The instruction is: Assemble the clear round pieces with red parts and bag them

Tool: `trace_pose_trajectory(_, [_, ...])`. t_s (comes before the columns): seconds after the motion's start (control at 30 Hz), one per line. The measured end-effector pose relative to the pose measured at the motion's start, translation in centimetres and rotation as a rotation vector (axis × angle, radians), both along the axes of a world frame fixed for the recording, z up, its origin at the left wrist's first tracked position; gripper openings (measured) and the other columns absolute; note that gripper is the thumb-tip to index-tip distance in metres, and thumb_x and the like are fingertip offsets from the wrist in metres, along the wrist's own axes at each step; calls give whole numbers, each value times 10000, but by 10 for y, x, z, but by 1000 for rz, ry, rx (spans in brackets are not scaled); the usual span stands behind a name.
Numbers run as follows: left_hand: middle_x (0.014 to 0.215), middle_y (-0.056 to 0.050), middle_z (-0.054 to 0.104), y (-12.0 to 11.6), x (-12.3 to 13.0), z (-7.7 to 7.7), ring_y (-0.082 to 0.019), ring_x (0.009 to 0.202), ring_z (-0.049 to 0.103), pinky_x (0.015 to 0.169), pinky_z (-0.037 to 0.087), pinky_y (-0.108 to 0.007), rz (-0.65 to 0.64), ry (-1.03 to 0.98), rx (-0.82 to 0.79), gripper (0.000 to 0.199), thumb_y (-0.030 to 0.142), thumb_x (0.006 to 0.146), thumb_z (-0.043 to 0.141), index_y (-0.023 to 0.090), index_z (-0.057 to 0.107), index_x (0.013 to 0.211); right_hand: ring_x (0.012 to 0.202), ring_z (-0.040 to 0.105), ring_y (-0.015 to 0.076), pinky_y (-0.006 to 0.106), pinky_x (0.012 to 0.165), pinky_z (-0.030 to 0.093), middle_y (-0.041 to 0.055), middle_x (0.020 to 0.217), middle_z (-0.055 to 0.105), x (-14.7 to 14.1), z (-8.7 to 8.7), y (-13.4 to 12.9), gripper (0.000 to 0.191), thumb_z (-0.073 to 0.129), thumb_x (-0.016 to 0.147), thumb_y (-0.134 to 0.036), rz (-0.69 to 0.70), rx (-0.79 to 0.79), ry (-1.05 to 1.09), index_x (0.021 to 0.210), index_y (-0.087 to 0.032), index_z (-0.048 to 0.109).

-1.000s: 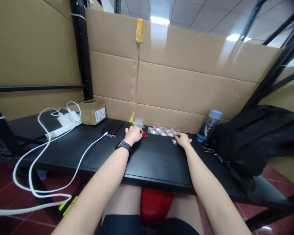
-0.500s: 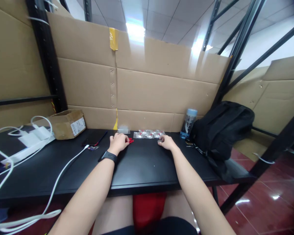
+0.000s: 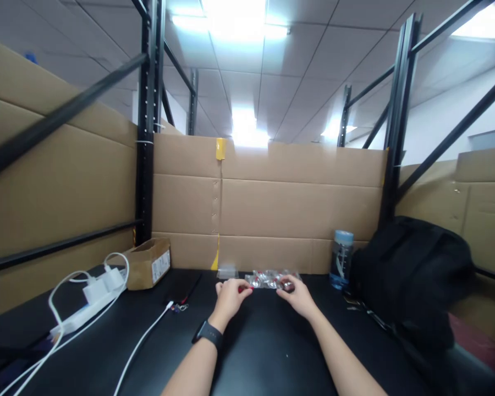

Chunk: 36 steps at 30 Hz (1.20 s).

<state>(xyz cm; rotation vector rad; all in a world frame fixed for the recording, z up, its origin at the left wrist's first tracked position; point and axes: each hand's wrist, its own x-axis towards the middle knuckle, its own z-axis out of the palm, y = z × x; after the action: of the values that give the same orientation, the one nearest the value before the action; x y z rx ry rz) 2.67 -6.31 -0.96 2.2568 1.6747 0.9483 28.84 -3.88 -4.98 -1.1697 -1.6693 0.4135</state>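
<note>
1. I'm seeing two bare hands reaching over one smooth black tabletop point(image 3: 268, 357), low in the frame's middle, staying apart from each other.
2. The left hand point(image 3: 230, 297), wearing one dark-strapped watch point(image 3: 208, 333), is pinching a small red piece point(image 3: 246, 288) between thumb and fingers.
3. The right hand point(image 3: 300, 298) is curling its thumb and fingers around one small, shiny, rounded object point(image 3: 288, 286), partly hidden.
4. Crinkly clear packets point(image 3: 265, 279) with red bits are lying in a row between and behind the hands; their overlap is keeping me from counting them.
5. One flat clear plastic piece point(image 3: 227, 273) is lying behind the left hand.
6. At lower left, one open cardboard box point(image 3: 148, 265) is standing near one white power strip point(image 3: 82, 314) bearing two blocky chargers point(image 3: 103, 285).
7. Right of centre, one blue-capped, cylindrical clear bottle point(image 3: 341, 261) is standing beside one soft black fabric backpack point(image 3: 412, 280).
8. Two yellow tape pieces point(image 3: 220, 149) are clinging to the creased cardboard wall point(image 3: 297, 206).
</note>
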Motion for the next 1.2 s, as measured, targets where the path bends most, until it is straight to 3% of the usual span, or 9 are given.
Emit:
trace_pose_trajectory(0.13, [1028, 1, 773, -6, 13, 0, -260, 1032, 649, 936, 319, -444, -64, -47, -18, 213, 446, 904, 581, 368, 775, 941, 880, 671, 260, 367, 695, 559, 70, 1060, 708, -32, 7, -13, 281, 736, 730, -379, 172, -79, 134, 972, -255, 665])
trace_pose_trajectory(0.27, [1032, -5, 755, -9, 22, -3, -263, 1070, 623, 942, 339, -445, -63, -47, 0, 230, 429, 925, 537, 343, 750, 932, 913, 668, 268, 364, 699, 566, 66, 1047, 709, -48, 9, -21, 273, 753, 740, -394, 233, -62, 145, 968, -265, 677])
trace_pose_trajectory(0.5, [1123, -31, 685, -8, 34, -10, -242, 1125, 582, 953, 388, -410, -89, -94, 15, 176, 336, 919, 529, 286, 695, 946, 999, 669, 266, 372, 794, 562, 81, 1086, 698, -50, 6, -17, 303, 763, 792, -415, 396, -119, 240, 1017, -237, 666])
trace_pose_trajectory(0.67, [1031, -58, 677, 5, 36, -20, -213, 1010, 626, 918, 446, -335, -196, -376, 42, 191, 330, 907, 543, 216, 694, 879, 1057, 665, 271, 359, 818, 551, 94, 1128, 686, -48, 13, -23, 419, 836, 736, -413, 491, -140, 341, 1050, -216, 640])
trace_pose_trajectory(0.77, [1015, -71, 674, 8, 35, -22, -209, 983, 634, 904, 464, -317, -236, -438, 48, 192, 327, 897, 555, 203, 700, 869, 1076, 663, 276, 357, 820, 545, 98, 1137, 688, -50, 14, -24, 457, 864, 707, -390, 506, -140, 362, 1060, -217, 631])
trace_pose_trajectory(0.9, [1079, -59, 665, -1, 33, -17, -235, 1073, 601, 931, 441, -362, -149, -286, 59, 166, 281, 877, 560, 236, 714, 923, 1036, 673, 276, 352, 783, 546, 96, 1081, 706, -53, 12, -23, 415, 846, 721, -380, 475, -128, 339, 1033, -209, 633])
trace_pose_trajectory(1.1, [1105, -59, 649, -6, 32, -11, -257, 1113, 574, 942, 417, -424, -92, -154, 56, 205, 323, 913, 520, 251, 710, 934, 995, 670, 272, 360, 768, 531, 77, 1060, 710, -53, 16, -23, 301, 793, 739, -282, 301, 1, 95, 1004, -217, 667])
trace_pose_trajectory(1.2, [1096, -67, 648, -3, 31, -13, -250, 1095, 581, 913, 447, -386, -110, -167, 42, 199, 319, 906, 532, 242, 713, 938, 1018, 674, 270, 355, 787, 525, 71, 1067, 715, -52, 20, -25, 312, 793, 742, -266, 344, -3, 96, 1023, -223, 666])
